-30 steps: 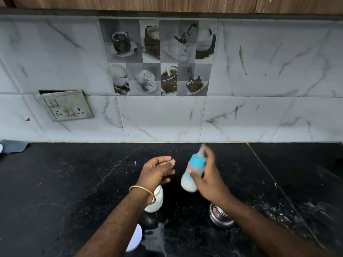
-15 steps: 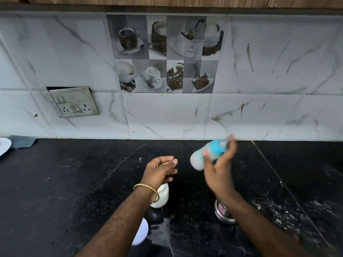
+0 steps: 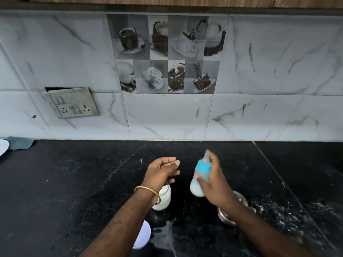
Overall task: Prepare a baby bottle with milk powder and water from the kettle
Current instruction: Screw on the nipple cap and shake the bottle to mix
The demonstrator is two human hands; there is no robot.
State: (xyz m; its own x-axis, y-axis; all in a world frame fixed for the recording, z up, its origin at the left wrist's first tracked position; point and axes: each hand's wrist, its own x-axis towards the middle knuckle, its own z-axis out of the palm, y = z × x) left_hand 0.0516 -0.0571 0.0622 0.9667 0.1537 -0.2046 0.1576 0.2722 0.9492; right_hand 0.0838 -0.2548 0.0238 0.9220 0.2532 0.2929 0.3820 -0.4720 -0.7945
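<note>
Right hand: the right hand [image 3: 216, 184] was curled round the baby bottle [image 3: 200, 176], held up above the table [image 3: 74, 182]; hand and bottle were motion-blurred.
Baby bottle: it was nearly upright, teat end up and tilted slightly away, with a blue collar below the teat and a pale, milky body; its base hung clear of the table, near the steel vessel.
Left hand: the left hand [image 3: 161, 172] held nothing, palm turned up and fingers loosely cupped, just beside the bottle but apart from it; a gold bangle [image 3: 147, 191] ringed its wrist.
White jar: a white jar [image 3: 163, 198] stood on the table under the left wrist, partly hidden by it.
Steel vessel: a steel vessel [image 3: 239, 206] sat under the right forearm, mostly covered; I cannot tell what it held.
White lid: a round white lid [image 3: 143, 235] lay near the bottom edge, beside the left forearm.
Spill: a whitish wet patch [image 3: 167, 236] spread on the black table between the forearms.
Wall: marble-look tiles, a coffee-cup tile panel [image 3: 167, 52], and a switch plate [image 3: 72, 102] hanging askew.
Far left: a white plate edge [image 3: 3, 147] and a grey cloth [image 3: 20, 142].
</note>
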